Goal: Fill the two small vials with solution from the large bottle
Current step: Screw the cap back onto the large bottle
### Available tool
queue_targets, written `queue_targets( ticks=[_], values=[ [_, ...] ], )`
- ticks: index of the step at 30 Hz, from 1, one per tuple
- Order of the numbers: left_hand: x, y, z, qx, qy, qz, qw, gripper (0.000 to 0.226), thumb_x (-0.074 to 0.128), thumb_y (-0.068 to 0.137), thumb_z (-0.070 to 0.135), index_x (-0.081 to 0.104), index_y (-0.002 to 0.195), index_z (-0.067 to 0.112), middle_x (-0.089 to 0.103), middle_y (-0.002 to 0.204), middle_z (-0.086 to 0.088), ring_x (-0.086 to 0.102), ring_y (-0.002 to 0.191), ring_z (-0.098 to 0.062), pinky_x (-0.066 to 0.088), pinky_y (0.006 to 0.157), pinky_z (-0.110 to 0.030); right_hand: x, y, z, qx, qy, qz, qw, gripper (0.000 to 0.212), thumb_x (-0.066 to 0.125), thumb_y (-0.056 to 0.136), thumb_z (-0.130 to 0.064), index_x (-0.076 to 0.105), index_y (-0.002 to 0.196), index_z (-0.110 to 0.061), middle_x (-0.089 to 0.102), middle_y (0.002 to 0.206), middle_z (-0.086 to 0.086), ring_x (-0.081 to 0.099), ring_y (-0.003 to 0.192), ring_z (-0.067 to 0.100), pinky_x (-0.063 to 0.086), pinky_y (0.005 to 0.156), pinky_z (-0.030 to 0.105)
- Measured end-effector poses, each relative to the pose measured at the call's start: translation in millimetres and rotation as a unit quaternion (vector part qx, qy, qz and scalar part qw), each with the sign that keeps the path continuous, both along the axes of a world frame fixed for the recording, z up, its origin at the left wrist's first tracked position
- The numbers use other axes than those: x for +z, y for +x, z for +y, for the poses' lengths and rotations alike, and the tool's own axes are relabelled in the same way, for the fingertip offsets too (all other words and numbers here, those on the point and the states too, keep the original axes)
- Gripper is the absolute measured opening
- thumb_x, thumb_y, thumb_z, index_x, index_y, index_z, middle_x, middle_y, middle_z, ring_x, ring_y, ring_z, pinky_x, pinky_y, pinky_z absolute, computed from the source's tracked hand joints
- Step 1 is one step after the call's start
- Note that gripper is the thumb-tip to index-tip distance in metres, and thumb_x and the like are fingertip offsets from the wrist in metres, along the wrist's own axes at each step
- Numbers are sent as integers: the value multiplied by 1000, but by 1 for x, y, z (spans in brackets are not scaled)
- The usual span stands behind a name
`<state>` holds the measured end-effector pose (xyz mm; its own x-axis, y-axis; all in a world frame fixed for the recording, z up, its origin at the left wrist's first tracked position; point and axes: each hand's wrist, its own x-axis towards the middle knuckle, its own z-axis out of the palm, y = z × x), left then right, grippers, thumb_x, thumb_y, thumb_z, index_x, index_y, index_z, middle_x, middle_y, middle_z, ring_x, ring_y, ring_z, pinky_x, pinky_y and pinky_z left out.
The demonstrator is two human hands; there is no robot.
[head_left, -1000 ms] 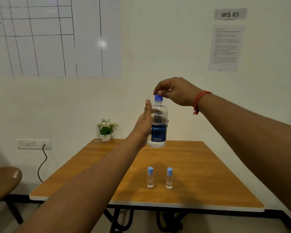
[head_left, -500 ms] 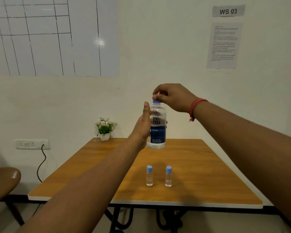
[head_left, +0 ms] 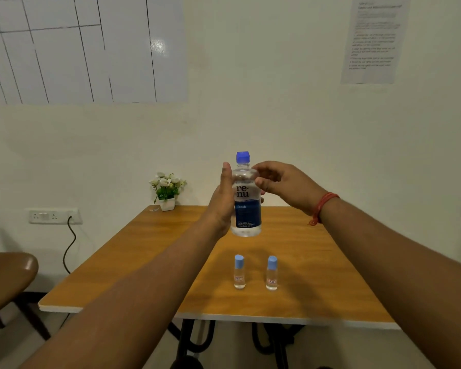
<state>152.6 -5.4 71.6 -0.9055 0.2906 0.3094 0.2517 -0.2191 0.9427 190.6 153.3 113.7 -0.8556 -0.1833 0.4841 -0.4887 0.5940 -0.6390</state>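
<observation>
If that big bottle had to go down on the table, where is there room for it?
The wooden table is bare left of the left vial, right of the right vial, and behind them under the held bottle. Between the vials is tight; the flower pot takes the far left corner.

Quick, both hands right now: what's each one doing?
Left hand: grips the large bottle, held upright above the table.
Right hand: beside the bottle's shoulder, fingers loosely curled, holding nothing; blue cap uncovered.
</observation>
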Motion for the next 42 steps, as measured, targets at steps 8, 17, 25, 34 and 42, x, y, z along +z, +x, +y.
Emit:
queue_targets(
  ticks=[8, 17, 25, 34, 42],
  values=[
    [-18, -47, 7, 12, -109, 24, 994, 68, 9, 88, 76, 63, 113, 43, 74, 111, -1, 68, 109, -20, 50, 101, -45, -34, -47, 9, -8, -70, 0, 997, 34, 60, 94, -20, 56, 128, -19, 65, 115, -2, 63, 106, 15, 55, 87, 27],
    [-56, -105, 18, 34, -234, 52, 970, 69, 9, 100, 62, 62, 120, 23, 68, 111, 3, 62, 98, -3, 47, 79, -20, -87, -99, 24, -62, -92, -32, 993, 37, 65, 91, -22, 56, 127, -25, 63, 118, -7, 60, 107, 12, 53, 91, 31],
    [-106, -139, 26, -11, -261, 29, 965, 40, 16, 103, 56, 52, 115, 42, 62, 113, 10, 60, 98, 0, 48, 82, -20, -134, -130, 41, -78, -97, -74, 990, 44, 66, 90, -13, 55, 131, -23, 60, 121, -8, 58, 106, 8, 49, 88, 22],
    [-131, -152, 29, -34, -255, -5, 966, 40, 18, 104, 50, 49, 125, 34, 58, 121, 9, 59, 105, -1, 49, 81, -15, -160, -144, 48, -75, -99, -105, 987, 47, 68, 88, -12, 55, 132, -24, 60, 123, -9, 58, 109, 10, 52, 88, 25],
    [-136, -154, 29, -44, -240, -11, 970, 47, 21, 104, 51, 49, 135, 30, 57, 136, 1, 54, 121, -12, 49, 92, -25, -167, -144, 52, -77, -121, -117, 983, 48, 72, 85, -13, 56, 129, -25, 61, 120, -10, 60, 109, 12, 54, 93, 37]
  ],
)
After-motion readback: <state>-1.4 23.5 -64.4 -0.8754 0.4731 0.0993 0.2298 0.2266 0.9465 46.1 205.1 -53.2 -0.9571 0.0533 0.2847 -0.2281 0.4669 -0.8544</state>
